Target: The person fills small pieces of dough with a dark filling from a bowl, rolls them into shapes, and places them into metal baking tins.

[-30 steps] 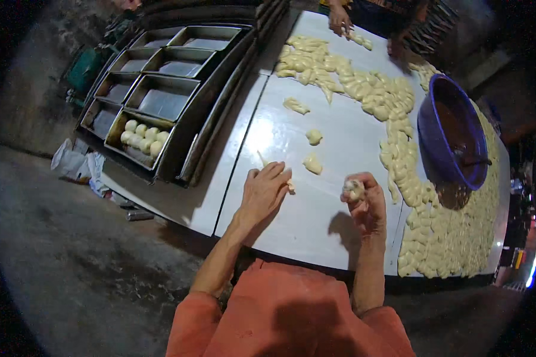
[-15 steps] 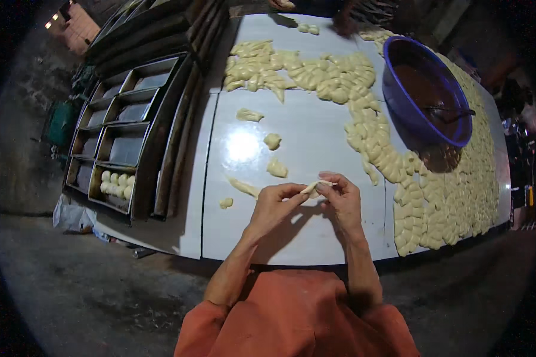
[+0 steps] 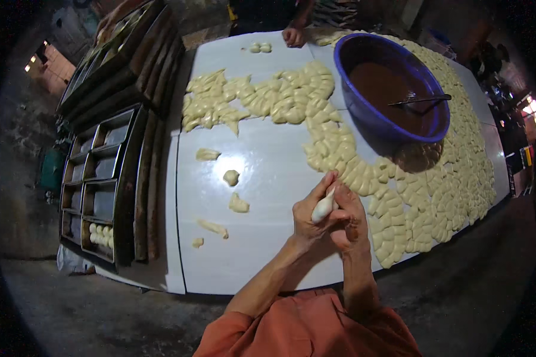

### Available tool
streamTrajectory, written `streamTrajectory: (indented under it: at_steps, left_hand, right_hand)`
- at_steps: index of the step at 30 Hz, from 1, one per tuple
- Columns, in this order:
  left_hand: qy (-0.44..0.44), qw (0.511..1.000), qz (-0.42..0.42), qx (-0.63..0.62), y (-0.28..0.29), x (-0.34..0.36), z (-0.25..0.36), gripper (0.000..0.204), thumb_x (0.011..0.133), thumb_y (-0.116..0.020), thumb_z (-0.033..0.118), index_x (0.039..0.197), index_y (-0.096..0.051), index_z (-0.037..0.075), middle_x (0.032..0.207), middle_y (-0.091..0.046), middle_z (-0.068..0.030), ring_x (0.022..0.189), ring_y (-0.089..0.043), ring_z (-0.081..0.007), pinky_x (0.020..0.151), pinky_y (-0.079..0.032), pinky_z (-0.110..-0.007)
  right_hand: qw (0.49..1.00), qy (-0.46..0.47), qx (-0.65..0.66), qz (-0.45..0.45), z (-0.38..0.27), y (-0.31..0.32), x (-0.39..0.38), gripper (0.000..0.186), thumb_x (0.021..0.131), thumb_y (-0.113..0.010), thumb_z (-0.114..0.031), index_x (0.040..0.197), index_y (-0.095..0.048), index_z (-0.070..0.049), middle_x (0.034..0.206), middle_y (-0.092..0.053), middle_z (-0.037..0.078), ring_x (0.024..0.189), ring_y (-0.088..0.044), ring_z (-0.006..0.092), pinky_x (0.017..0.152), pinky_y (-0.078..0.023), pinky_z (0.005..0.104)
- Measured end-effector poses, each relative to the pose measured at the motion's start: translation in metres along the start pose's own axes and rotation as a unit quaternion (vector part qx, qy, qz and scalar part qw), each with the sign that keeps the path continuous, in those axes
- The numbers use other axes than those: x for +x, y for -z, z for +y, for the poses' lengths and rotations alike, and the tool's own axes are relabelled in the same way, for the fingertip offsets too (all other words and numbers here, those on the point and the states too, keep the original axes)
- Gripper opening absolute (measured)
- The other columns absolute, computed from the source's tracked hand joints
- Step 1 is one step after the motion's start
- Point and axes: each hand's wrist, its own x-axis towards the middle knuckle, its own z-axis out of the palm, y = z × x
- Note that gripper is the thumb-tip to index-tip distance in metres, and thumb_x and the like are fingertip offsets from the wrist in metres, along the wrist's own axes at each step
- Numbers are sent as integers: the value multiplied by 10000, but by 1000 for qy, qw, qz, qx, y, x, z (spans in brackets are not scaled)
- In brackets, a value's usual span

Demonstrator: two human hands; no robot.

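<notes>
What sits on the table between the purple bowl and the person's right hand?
In the head view, a band of pale dough pieces lies on the white table between the purple bowl and the right hand.

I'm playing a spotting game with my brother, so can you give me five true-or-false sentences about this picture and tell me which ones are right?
1. A piece of dough is between the person's left hand and right hand. True.
2. The person's sleeves are green. False: they are orange-red.
3. A dark utensil reaches over the rim of the blue-purple basin. True.
4. The co-worker's hand is inside that basin. False: it is at the far edge of the table.
5. Pale dough balls sit in a metal tin at the picture's left. True.
</notes>
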Motion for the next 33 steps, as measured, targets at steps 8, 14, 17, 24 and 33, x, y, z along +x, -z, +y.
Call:
streamTrajectory:
  at_steps: [8, 14, 17, 24, 33]
  left_hand:
    - [370, 914, -65, -150, -4, 18, 15, 718, 932, -716, 75, 1544, -342, 41, 1226, -653, -204, 1053, -664, -203, 905, -562, -319]
    - [463, 884, -58, -6, 30, 10, 14, 427, 996, -642, 161, 1377, -549, -9, 1161, -699, -169, 1024, -676, -182, 921, -536, -306]
    - [505, 862, -29, -18, 21, 16, 26, 431, 989, -658, 217, 1343, -577, -15, 1149, -704, -160, 1019, -678, -181, 901, -532, -302]
    - [527, 842, -107, 40, 39, 4, 25, 417, 992, -644, 227, 1331, -592, -11, 1133, -714, -155, 1018, -686, -197, 900, -535, -326]
    - [463, 877, -108, -68, 8, 30, -1, 407, 1008, -626, 245, 1320, -595, -14, 1165, -696, -127, 1063, -661, -189, 893, -527, -311]
  right_hand:
    - [962, 197, -185, -26, -115, 51, 78, 299, 918, -660, -150, 1164, -591, 6, 946, -633, 32, 798, -599, 94, 769, -505, 248]
    - [835, 116, -536, 50, -222, 99, 173, 221, 974, -570, -186, 1141, -602, -46, 976, -665, 56, 842, -609, 121, 756, -497, 289]
    - [647, 29, -761, -38, -224, 154, 216, 232, 944, -616, -206, 1087, -643, -25, 948, -668, 60, 897, -603, 163, 828, -491, 329]
    - [667, -51, -740, -74, -226, 123, 200, 245, 908, -627, -224, 1024, -691, -18, 955, -705, 77, 920, -640, 205, 848, -494, 359]
    - [964, 130, -233, -17, -175, 70, 130, 142, 1002, -613, -171, 1082, -589, -56, 912, -663, 59, 765, -668, 127, 673, -554, 271]
